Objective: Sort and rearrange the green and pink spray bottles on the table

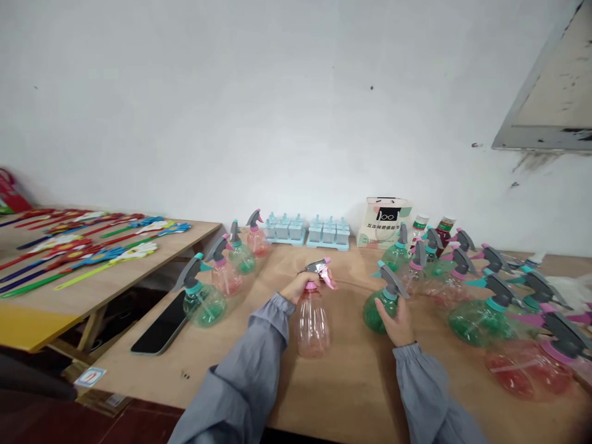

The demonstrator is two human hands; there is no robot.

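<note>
My left hand (296,286) is closed around the neck of a clear pink spray bottle (313,327), just under its grey and pink trigger head. The bottle is upright at the middle of the wooden table. To the right, my right hand (398,322) grips the side of a green spray bottle (377,308) with a grey head and teal nozzle. Its far fingers are hidden behind that bottle. Left of my left hand stand several more bottles, the nearest a green spray bottle (203,307) with a teal collar.
Many spray bottles (478,320) crowd the right side. At the wall stand pale blue popsicle moulds (287,233), a printed paper bag (383,225) and red-brown bottles (444,233). A phone (160,327) lies at the left edge. Hand-shaped clappers (97,256) cover a second table.
</note>
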